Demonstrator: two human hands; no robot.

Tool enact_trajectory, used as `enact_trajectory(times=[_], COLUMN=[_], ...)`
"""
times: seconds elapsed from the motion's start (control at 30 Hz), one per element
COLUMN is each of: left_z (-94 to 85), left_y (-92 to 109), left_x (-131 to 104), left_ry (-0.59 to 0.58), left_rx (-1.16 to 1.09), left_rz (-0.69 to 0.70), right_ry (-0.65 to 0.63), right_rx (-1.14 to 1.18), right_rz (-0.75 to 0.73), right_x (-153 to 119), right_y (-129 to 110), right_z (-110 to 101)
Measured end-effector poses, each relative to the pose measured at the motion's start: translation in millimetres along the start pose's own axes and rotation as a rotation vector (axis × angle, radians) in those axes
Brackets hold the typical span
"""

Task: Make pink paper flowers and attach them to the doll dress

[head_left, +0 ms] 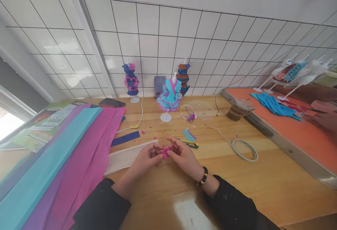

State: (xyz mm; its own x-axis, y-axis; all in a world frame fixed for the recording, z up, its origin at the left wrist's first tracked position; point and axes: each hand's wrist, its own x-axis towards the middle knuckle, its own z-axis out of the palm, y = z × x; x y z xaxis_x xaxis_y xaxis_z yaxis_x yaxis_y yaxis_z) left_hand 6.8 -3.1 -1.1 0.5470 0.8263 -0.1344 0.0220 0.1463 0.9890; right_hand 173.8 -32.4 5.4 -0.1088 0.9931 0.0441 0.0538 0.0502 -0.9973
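Between my two hands is a small pink paper piece (165,152), pinched into a bow-like or flower-like shape. My left hand (150,155) grips its left side between thumb and fingers. On its other side, the thumb and forefinger of my right hand (183,156) are closed on it too. Just beyond my right hand lies a yellow and green utility knife (191,143), beside a turquoise paper scrap with a pink edge (189,135). A white strip (126,158) lies behind my left hand, and a dark blue strip (125,139) is farther back.
Long sheets of coloured crepe paper (50,156) cover the left side. A small mannequin in a turquoise and pink dress (170,95) stands ahead. A roll of tape (244,150) and a brown cup (240,109) are on the right. Another person's hand (322,122) is over the orange table (284,128).
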Motion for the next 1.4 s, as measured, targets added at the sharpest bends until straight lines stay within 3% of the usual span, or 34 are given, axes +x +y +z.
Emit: enact_trajectory(times=[0.53, 1.4], left_z=[8.5, 3.1], left_y=[6.1, -3.2], left_x=[-2.7, 0.1], left_ry=[0.159, 0.115], left_rx=[0.179, 0.088], left_rz=[0.054, -0.003], right_ry=[-0.046, 0.033], right_rx=[-0.079, -0.051], right_rz=[-0.031, 0.006], right_x=[-1.1, 1.9], right_y=[8.5, 10.7], right_z=[5.0, -0.9])
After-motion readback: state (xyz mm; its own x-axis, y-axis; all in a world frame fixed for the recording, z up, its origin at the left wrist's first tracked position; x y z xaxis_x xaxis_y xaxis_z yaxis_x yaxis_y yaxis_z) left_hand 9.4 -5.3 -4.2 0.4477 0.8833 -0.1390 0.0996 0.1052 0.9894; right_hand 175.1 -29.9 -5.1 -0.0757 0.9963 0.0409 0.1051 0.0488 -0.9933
